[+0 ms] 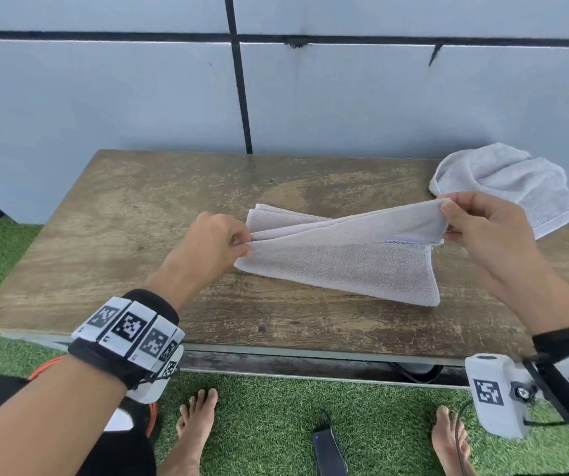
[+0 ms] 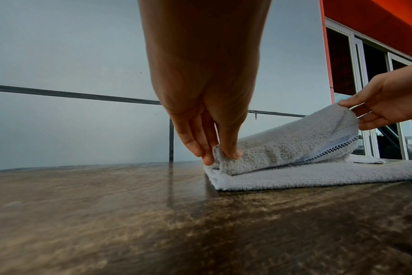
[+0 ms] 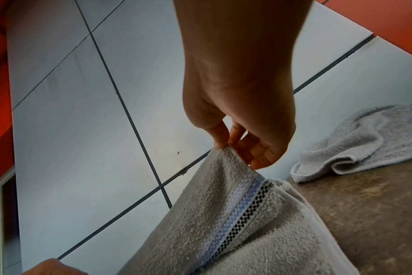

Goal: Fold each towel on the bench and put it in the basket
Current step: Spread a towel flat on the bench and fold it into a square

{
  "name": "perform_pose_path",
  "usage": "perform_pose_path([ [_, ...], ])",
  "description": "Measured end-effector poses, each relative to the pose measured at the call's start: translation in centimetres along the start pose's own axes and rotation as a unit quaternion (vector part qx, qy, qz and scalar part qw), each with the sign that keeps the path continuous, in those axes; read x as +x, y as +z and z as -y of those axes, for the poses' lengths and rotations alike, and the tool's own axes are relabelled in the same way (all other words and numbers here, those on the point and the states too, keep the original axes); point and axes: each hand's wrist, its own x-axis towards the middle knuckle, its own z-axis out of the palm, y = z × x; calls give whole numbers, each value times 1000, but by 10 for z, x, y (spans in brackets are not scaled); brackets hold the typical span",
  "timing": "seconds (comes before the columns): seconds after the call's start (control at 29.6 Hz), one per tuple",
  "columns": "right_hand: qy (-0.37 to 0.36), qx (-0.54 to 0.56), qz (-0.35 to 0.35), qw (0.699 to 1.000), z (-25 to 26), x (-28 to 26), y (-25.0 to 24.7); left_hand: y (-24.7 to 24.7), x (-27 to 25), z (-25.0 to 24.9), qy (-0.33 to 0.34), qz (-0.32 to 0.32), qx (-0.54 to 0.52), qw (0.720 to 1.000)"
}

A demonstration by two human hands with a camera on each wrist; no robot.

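Bench (image 1: 138, 255): worn brown wooden top, stained and scuffed, set against a grey panelled wall. Two items directly on it. White towel (image 1: 345, 266) lies mid-bench, lower layer flat on the wood, upper layer raised. Second towel (image 1: 503, 180), crumpled, sits at my far right corner, overhanging the bench edge.

Head cam looks down and fwd over whole bench (image 1: 111, 255), wall behind at top. Left wrist cam sits low, close above bench surface, facing right. Right wrist cam tilted, close, looks along hand. All 3 share the towel (image 1: 345, 262) at centre.
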Motion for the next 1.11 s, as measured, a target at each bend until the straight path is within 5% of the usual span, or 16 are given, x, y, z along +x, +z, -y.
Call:
perform_pose_path([
  [0.57, -73, -78, -16, 994, 3, -10, -33, -68, 4, -40, -25, -82, -32, 996],
  [1.11, -200, -5, -92, 975, 155, 31, -92, -207, 48, -126, 41, -253, -64, 965],
])
